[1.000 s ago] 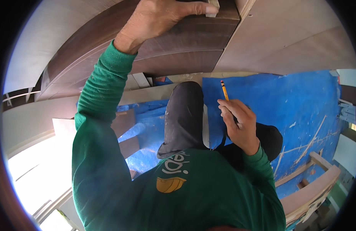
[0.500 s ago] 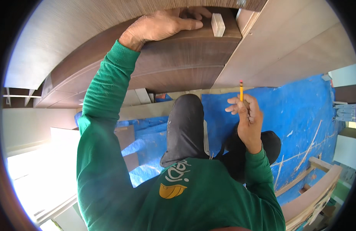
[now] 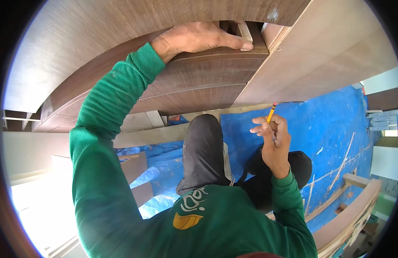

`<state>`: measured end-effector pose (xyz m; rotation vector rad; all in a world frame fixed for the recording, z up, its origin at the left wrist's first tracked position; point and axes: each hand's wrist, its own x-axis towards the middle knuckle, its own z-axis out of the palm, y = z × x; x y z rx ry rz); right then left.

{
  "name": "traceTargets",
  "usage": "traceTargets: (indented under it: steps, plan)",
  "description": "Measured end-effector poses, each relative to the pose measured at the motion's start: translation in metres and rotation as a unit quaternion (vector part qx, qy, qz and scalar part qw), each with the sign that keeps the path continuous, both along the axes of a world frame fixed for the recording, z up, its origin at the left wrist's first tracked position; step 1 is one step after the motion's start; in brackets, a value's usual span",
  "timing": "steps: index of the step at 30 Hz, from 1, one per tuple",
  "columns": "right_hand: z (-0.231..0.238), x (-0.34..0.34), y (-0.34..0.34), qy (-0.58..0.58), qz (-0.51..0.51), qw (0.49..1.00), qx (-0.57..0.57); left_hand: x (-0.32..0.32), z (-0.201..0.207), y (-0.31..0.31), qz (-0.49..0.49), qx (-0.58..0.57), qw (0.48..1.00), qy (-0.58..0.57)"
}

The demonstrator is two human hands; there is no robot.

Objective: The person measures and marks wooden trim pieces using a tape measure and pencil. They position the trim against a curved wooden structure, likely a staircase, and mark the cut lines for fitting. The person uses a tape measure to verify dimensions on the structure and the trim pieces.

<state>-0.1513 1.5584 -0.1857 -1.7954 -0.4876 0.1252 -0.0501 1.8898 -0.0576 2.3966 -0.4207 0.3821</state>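
Observation:
My left hand (image 3: 201, 36) reaches into the gap under the upper brown wood-grain panel (image 3: 173, 13). Its thumb presses on the near end of a small pale wooden block (image 3: 246, 33), while the other fingers are mostly hidden beneath the panel. The block stands on the brown curved ledge (image 3: 194, 56), close to its right end. Lower right, my right hand (image 3: 275, 146) holds a yellow pencil (image 3: 271, 114) between thumb and fingers. The pencil's pink eraser end points up, away from the curved cabinet front.
A pale plywood panel (image 3: 319, 56) adjoins the cabinet on the right. Blue sheeting (image 3: 323, 124) covers the floor under my bent legs (image 3: 203, 150). At lower right stands a wooden frame (image 3: 349, 215). Board pieces (image 3: 134, 165) lie on the left near a bright opening.
My left hand has moved right along the ledge, and its thumb now touches the wooden block. The pencil in my right hand has tilted slightly to the right. The view has shifted a little.

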Motion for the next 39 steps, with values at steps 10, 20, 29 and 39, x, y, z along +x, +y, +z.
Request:
traceTargets:
  steps: [10,20,29,39]
  plan:
    - [-0.006,0.003,-0.002,-0.001,-0.022,1.0,-0.009,0.005,-0.004,0.003,-0.044,0.022,0.998,-0.045]
    - [-0.005,0.003,0.002,-0.01,-0.017,1.0,-0.018,-0.002,0.002,-0.003,-0.01,0.052,0.999,0.005]
    - [-0.01,0.004,0.0,-0.008,-0.017,1.0,-0.011,-0.001,0.007,-0.007,0.011,0.057,0.997,0.056]
    - [-0.008,0.003,0.003,-0.003,-0.019,1.0,-0.014,-0.004,0.009,-0.006,0.028,0.055,0.993,0.099]
